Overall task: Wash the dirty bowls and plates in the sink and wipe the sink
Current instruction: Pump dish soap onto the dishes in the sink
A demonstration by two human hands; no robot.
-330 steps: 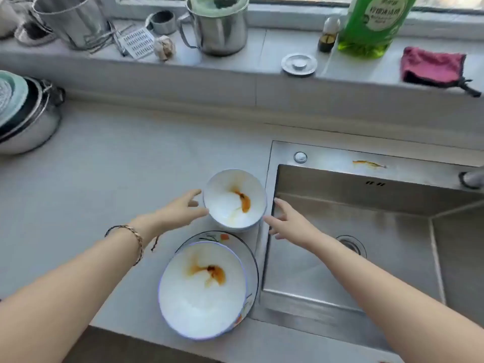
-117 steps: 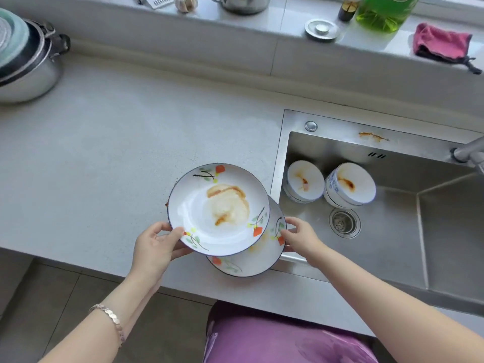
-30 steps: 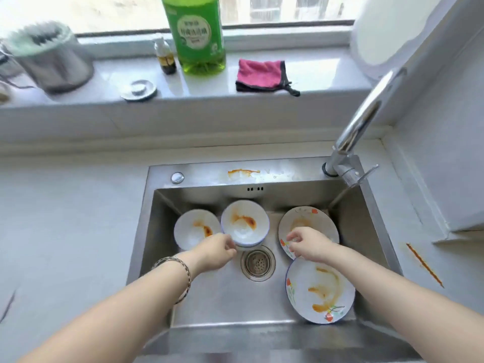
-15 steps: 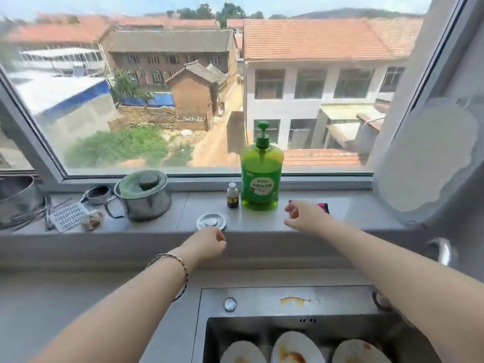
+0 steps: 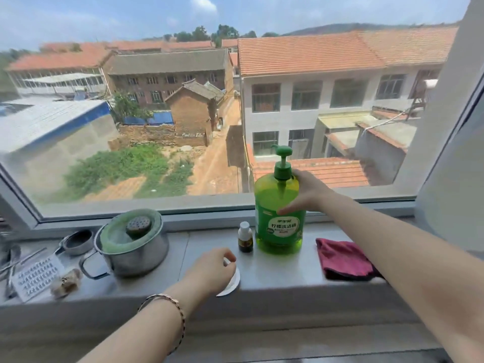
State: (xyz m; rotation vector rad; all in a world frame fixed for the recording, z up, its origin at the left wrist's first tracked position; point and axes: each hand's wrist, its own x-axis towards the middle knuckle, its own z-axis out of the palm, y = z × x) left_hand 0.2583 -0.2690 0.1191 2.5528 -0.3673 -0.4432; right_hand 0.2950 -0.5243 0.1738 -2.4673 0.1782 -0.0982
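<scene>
A tall green dish-soap pump bottle point(image 5: 277, 218) stands on the windowsill point(image 5: 275, 268). My right hand point(image 5: 306, 192) wraps around its right shoulder, thumb across the front, fingers behind. My left hand point(image 5: 212, 271) is over the round metal sink plug point(image 5: 234, 282) on the sill, with its fingers curled down onto it; most of the plug is hidden. A pink cloth point(image 5: 343, 259) lies on the sill to the right of the bottle. The sink, bowls and plates are out of view below.
A small brown dropper bottle point(image 5: 245, 238) stands just left of the soap bottle. A steel pot with a green lid point(image 5: 131, 244), a small strainer point(image 5: 77, 242), a grater point(image 5: 35, 277) and garlic point(image 5: 66, 281) sit on the sill's left part. The window glass is right behind.
My view rose from the sink to the window. My right hand moved from above the pink cloth to the soap bottle and took hold of it. My left hand reached the sink plug.
</scene>
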